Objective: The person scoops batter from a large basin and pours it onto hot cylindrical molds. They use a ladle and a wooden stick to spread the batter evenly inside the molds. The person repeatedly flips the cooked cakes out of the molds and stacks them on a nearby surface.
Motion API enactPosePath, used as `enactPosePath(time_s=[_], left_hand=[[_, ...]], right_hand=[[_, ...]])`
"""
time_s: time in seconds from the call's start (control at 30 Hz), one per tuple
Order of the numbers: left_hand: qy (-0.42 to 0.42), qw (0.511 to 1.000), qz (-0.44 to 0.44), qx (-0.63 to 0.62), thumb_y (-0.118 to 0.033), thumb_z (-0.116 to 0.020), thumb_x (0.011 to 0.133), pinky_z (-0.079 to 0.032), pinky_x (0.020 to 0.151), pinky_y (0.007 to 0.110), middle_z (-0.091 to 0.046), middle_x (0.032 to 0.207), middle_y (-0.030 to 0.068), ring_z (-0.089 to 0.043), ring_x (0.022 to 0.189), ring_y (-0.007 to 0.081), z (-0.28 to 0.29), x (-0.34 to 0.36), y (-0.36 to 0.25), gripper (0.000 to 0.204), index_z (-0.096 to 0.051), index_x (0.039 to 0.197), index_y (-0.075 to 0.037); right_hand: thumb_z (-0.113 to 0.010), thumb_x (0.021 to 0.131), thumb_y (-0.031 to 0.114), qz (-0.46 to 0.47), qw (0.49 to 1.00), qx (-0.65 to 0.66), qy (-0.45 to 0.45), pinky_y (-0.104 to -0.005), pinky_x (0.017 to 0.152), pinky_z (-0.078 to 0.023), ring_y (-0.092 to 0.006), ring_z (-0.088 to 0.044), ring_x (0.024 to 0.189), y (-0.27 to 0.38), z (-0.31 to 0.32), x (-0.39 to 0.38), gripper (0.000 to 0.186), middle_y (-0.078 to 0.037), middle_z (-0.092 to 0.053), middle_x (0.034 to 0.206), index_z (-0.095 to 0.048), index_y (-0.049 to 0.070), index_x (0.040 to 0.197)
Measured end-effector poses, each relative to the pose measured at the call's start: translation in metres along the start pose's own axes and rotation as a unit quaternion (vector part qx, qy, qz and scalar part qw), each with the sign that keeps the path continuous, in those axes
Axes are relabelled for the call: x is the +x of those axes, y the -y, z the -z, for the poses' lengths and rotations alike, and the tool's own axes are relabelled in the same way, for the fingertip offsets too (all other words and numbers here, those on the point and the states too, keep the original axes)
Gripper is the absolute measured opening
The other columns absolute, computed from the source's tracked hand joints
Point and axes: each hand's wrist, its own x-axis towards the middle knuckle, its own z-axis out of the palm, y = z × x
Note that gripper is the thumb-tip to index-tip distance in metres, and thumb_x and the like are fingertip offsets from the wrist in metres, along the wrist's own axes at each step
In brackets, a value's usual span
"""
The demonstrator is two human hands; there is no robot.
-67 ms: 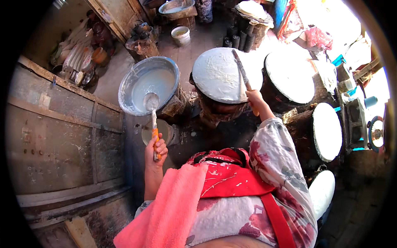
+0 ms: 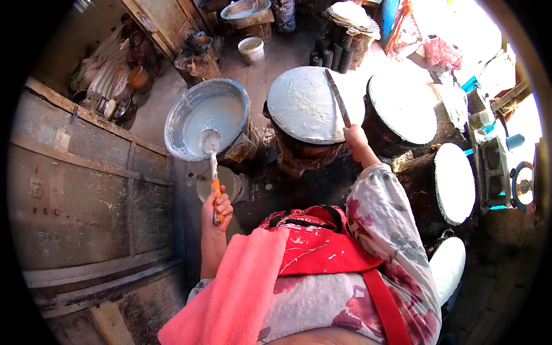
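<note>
My right hand has nudged the long spreader slightly right across the battered griddle.
My left hand grasps the ladle over the batter basin.

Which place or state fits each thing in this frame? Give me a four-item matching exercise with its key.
Things:
1. ladle
2. long flat blade
3. metal basin
4. pink towel

Places or states:
A. draped at the person's left side
B. held in the left hand, bowl over the basin
C. holds pale liquid batter
D. held in the right hand, lying across the round batter-coated griddle

Pairs: 1-B, 2-D, 3-C, 4-A
</note>
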Motion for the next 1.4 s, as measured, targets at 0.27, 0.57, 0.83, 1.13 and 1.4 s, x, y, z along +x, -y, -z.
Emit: enactPosePath(time_s=[0.27, 0.57, 0.83, 1.13, 1.4], left_hand=[[-0.016, 0.999, -0.02, 0.022, -0.02, -0.043, 0.097, -0.037, 0.043, 0.024, -0.043, 0.063, -0.001, -0.043, 0.044, 0.0082, 0.0, 0.0, 0.004, 0.022, -0.054, 0.106, -0.003], [-0.055, 0.998, -0.019, 0.023, -0.019, -0.044, 0.097, -0.036, 0.042, 0.023, -0.043, 0.061, -0.001, -0.042, 0.043, 0.0075, -0.007, -0.011, 0.011, 0.02, -0.053, 0.106, -0.004], [-0.071, 0.996, -0.027, 0.038, -0.019, -0.045, 0.096, -0.036, 0.042, 0.023, -0.043, 0.061, -0.0011, -0.042, 0.043, 0.0071, -0.009, -0.013, 0.01, 0.02, -0.053, 0.106, -0.003], [-0.022, 0.999, 0.007, 0.04, -0.019, -0.045, 0.097, -0.037, 0.043, 0.024, -0.043, 0.062, -0.0011, -0.043, 0.044, 0.0077, -0.019, -0.011, 0.002, 0.021, -0.053, 0.108, -0.003], [0.058, 0.993, 0.088, 0.056, -0.019, -0.045, 0.096, -0.037, 0.043, 0.023, -0.043, 0.063, -0.0016, -0.043, 0.044, 0.0075, -0.052, 0.007, -0.004, 0.021, -0.051, 0.109, -0.003]], right_hand=[[-0.05, 0.086, 0.013, 0.13, 0.946, -0.294, -0.039, -0.0399, 0.078, -0.053, -0.035, -0.066, 0.091, 0.003, -0.003, -0.02, 0.025, -0.021, -0.066, 0.098, -0.061, -0.002, 0.102], [-0.05, 0.087, 0.015, 0.083, 0.905, -0.416, -0.039, -0.0423, 0.065, -0.056, -0.0299, -0.068, 0.089, 0.04, -0.005, 0.026, 0.027, -0.019, -0.067, 0.099, -0.056, -0.001, 0.107], [-0.049, 0.088, 0.013, 0.246, 0.927, -0.281, 0.036, -0.0439, 0.073, -0.054, -0.0349, -0.067, 0.087, 0.062, -0.062, -0.036, 0.022, -0.02, -0.067, 0.091, -0.058, -0.001, 0.102], [-0.045, 0.087, 0.012, 0.225, 0.919, -0.324, 0.002, -0.0439, 0.071, -0.053, -0.0335, -0.068, 0.081, 0.0, -0.038, -0.054, 0.021, -0.02, -0.068, 0.085, -0.057, -0.001, 0.098], [-0.042, 0.09, 0.018, 0.226, 0.943, -0.243, -0.018, -0.049, 0.071, -0.049, -0.0388, -0.064, 0.081, -0.031, -0.023, -0.089, 0.021, -0.022, -0.066, 0.082, -0.054, 0.002, 0.093]])
